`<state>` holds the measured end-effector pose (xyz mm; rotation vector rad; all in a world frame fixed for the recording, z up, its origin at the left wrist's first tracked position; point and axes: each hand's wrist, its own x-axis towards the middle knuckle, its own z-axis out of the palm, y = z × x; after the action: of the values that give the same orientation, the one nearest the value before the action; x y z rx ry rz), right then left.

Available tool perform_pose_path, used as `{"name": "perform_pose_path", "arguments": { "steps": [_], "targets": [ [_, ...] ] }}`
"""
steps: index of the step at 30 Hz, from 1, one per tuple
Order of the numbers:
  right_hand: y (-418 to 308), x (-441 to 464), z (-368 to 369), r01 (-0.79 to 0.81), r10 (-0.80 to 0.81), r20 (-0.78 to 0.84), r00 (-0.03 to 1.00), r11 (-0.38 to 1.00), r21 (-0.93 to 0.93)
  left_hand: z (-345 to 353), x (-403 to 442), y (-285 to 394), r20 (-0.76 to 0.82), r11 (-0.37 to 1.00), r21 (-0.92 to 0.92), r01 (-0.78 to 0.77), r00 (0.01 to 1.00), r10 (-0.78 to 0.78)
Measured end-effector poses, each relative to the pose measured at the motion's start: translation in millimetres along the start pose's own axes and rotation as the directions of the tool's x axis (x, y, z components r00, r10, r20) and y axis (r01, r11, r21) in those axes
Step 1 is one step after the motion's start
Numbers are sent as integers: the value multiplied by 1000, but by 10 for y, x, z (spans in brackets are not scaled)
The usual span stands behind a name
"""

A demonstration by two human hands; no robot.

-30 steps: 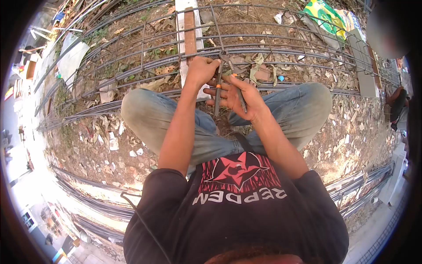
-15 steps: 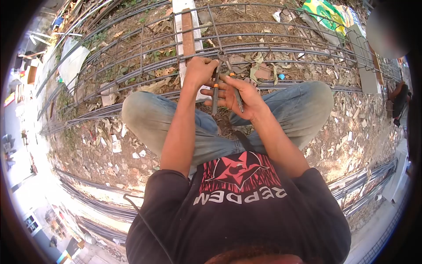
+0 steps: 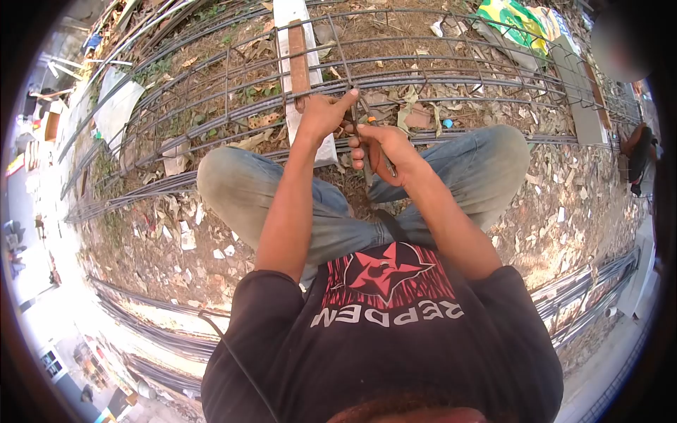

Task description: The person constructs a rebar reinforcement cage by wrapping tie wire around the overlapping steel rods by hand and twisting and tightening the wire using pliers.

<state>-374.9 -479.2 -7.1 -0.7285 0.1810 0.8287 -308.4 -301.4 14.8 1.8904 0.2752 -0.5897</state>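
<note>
My right hand (image 3: pixel 386 149) is wrapped round the handles of a pair of pincers (image 3: pixel 368 173), which have orange bands near the top. The handles are close together, and the jaws point forward to a bar crossing in a steel rebar cage (image 3: pixel 227 79). My left hand (image 3: pixel 324 115) is at the same crossing, just left of the jaws. Its fingers are curled, with a fingertip against the bars by the pincers' head. Whatever is pinched there is too small to make out.
A white plank (image 3: pixel 326 152) with a brown wood strip (image 3: pixel 298 56) lies under the cage. A grey board (image 3: pixel 584 106) supports its right part. Green and yellow packaging (image 3: pixel 518 25) lies behind. More bars (image 3: pixel 155 338) lie at lower left. Leaves and scraps litter the ground.
My right hand has closed from open, spread fingers to a grip round the pincers, bringing the handles together. The left hand has stayed at the crossing, its fingertip shifting slightly forward.
</note>
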Motion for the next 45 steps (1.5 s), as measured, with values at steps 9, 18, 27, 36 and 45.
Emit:
{"name": "perform_pose_path", "arguments": {
  "steps": [9, 18, 27, 36, 45],
  "targets": [
    [76, -103, -19, -411, -580, -235, 780, -191, -891, 873, 84, 16, 114, 582, -791, 191, 980, -166],
    [-222, -488, 14, -181, 122, -194, 973, 929, -323, 788, 257, -207, 323, 344, -892, 294, 946, 31],
    [-188, -381, -125, -395, -511, -224, 830, -254, -883, 905, 157, -52, 236, 390, -891, 231, 971, -37],
    [-362, -573, 102, -235, -269, -392, 880, 470, -851, 980, 206, 2, 271, 182, -943, 280, 960, -72],
    [-1507, -402, -172, -400, 63, -399, 915, 272, -875, 1155, 347, 19, 236, 265, -945, 193, 962, 140]
  ]
}}
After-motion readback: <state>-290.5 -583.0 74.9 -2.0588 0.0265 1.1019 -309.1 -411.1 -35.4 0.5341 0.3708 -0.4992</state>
